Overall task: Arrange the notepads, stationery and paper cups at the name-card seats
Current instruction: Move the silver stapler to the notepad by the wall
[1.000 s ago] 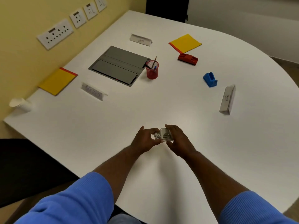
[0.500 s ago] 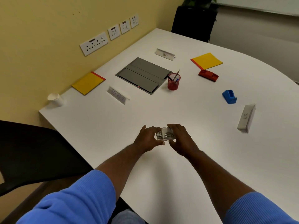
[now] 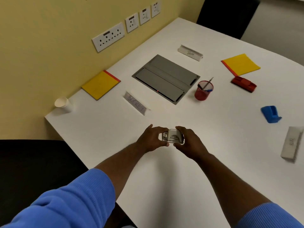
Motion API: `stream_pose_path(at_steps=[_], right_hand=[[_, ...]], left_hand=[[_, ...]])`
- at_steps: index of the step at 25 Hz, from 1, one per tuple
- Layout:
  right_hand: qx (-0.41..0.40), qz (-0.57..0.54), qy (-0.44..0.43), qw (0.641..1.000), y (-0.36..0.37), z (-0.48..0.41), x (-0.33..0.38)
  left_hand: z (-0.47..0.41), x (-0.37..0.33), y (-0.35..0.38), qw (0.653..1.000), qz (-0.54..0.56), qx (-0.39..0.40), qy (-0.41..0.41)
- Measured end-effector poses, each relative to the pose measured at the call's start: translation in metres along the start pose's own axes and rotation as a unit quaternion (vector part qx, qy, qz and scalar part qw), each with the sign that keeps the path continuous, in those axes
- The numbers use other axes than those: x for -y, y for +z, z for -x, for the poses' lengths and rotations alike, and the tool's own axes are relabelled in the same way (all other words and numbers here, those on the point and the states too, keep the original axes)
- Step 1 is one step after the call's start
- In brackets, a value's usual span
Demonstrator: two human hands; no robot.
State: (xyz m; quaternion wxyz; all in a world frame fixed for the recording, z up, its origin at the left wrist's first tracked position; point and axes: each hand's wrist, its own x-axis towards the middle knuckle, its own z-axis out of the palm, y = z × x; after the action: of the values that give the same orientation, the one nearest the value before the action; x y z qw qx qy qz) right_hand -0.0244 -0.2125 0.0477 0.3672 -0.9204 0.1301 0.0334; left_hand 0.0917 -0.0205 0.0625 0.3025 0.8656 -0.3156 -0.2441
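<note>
Centrally, near the table's front edge, both hands close on a small metal hole punch: the left hand wraps fingers over its left end, the right hand grips its right end, thumbs below. Whether the punch rests on the white table or is lifted just clear cannot be told. Blue sleeves cover both forearms.

Outward, toward the left edge by the yellow wall: a name card lettered "SOCKET", a yellow notepad with a red spine just behind it, and a stack of paper cups at the left front corner. At the table's middle, a grey flush cable box, with a red mesh pen cup holding pens just beside its right corner.

Toward the far edge stands a second name card; right of it a second yellow notepad, a red stationery holder near that. By the right edge, a blue holder and a third name card, blurred.
</note>
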Motion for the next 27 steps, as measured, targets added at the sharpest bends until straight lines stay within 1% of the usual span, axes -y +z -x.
stream_pose_path(at_steps=[3,7,10,15,19,21,23,24,27], right_hand=[[-0.007,-0.002,-0.021,1.0,0.016,-0.049,0.029],[-0.028,-0.009,-0.036,0.999,0.035,-0.127,0.068],[-0.051,-0.024,-0.039,0.998,0.046,-0.184,0.091],[-0.055,-0.046,-0.043,0.997,0.069,-0.258,0.106],[-0.063,-0.037,-0.043,0.996,0.091,-0.305,0.108],[-0.066,-0.036,-0.043,0.996,0.101,-0.331,0.108],[-0.068,-0.035,-0.051,0.996,0.111,-0.359,0.109],[-0.072,-0.035,-0.058,0.995,0.115,-0.373,0.11],[-0.088,-0.049,-0.063,0.993,0.127,-0.421,0.114]], left_hand=[[-0.019,0.037,-0.038,0.999,-0.028,-0.03,0.012],[-0.054,0.091,-0.089,0.992,-0.048,-0.11,0.026],[-0.075,0.137,-0.118,0.985,-0.076,-0.153,0.006],[-0.104,0.212,-0.141,0.976,-0.123,-0.148,-0.103],[-0.135,0.259,-0.137,0.957,-0.206,-0.131,-0.158],[-0.154,0.278,-0.136,0.955,-0.203,-0.11,-0.186],[-0.172,0.289,-0.133,0.954,-0.204,-0.093,-0.201],[-0.179,0.293,-0.13,0.951,-0.209,-0.097,-0.205],[-0.189,0.298,-0.12,0.941,-0.231,-0.138,-0.207]])
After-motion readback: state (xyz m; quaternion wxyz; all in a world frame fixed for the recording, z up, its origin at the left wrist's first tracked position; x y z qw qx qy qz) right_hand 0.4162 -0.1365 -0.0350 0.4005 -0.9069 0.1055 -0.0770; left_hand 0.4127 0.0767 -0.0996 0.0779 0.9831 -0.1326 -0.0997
